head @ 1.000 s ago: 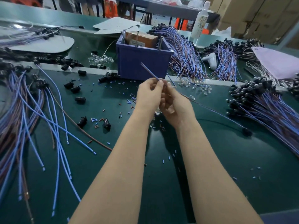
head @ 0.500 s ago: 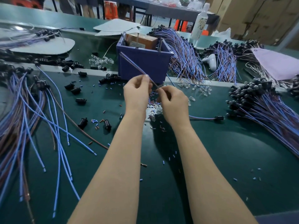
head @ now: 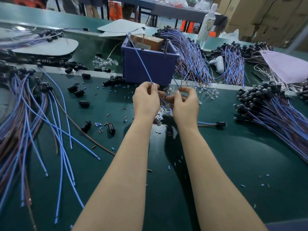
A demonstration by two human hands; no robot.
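By the look of the tabletop [head: 233, 164] I am working somewhere in the middle of a long run. A thick heap of finished leads [head: 275, 114] with black ends is lying along its right edge, while loose wires [head: 33, 130] are waiting along the left edge, with spare sockets [head: 86, 126] scattered between them and my arms. The piece in hand looks part-made: its black socket [head: 220, 124] is already sitting on the two wires, lying on the tabletop just right of my right wrist. I judge the free ends are what is left to deal with. Whether one of the clear bulbs [head: 210, 94] lying towards the far edge is going on next, I cannot tell.

Both my arms are reaching straight forward, with the hands raised over the middle of the tabletop, in front of the blue box [head: 150, 67]. My left hand [head: 146, 100] is pinching the blue wire [head: 141, 60] between thumb and forefinger, and its free end is slanting up and away across the front of the box. My right hand [head: 185, 104] is hovering close beside it — touching or not, I cannot tell. It is pinching the brown wire [head: 181, 83] at the fingertips, with the other fingers curling loosely. Between the hands the wires are running down under my right wrist towards the black socket.
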